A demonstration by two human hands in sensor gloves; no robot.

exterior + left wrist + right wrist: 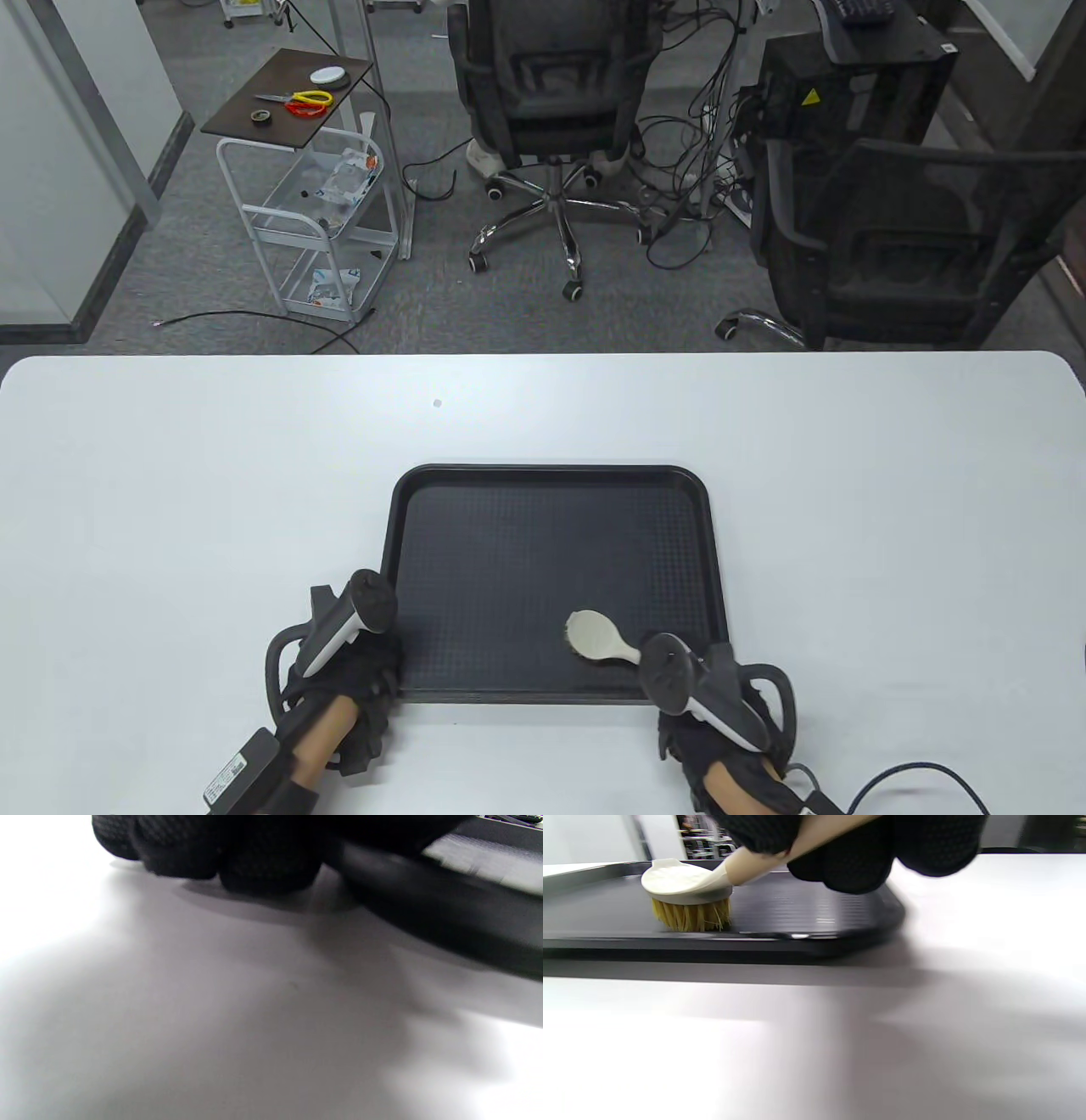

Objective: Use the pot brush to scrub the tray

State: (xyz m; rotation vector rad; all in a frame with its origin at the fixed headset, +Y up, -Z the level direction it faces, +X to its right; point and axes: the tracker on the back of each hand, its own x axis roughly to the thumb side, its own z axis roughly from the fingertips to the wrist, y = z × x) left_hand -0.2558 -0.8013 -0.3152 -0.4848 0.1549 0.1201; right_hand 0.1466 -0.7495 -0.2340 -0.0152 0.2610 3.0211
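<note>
My right hand (721,722) held the brush (598,637) by its handle, fingers wrapped round it, bristles down on the tray's (551,475) near right corner. My left hand (352,679) rested at the near left rim; grip unclear. Far tray area likely remained unscrubbed.

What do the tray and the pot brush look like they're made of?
Tray: likely moulded plastic, matte black, going by the fine pebbled grid on its floor and its rounded raised rim.
Pot brush: smooth cream head and handle, probably plastic, though painted wood can't be ruled out. The bristles are stiff and straw-yellow, either plant fibre or synthetic; they rest on the tray floor.
</note>
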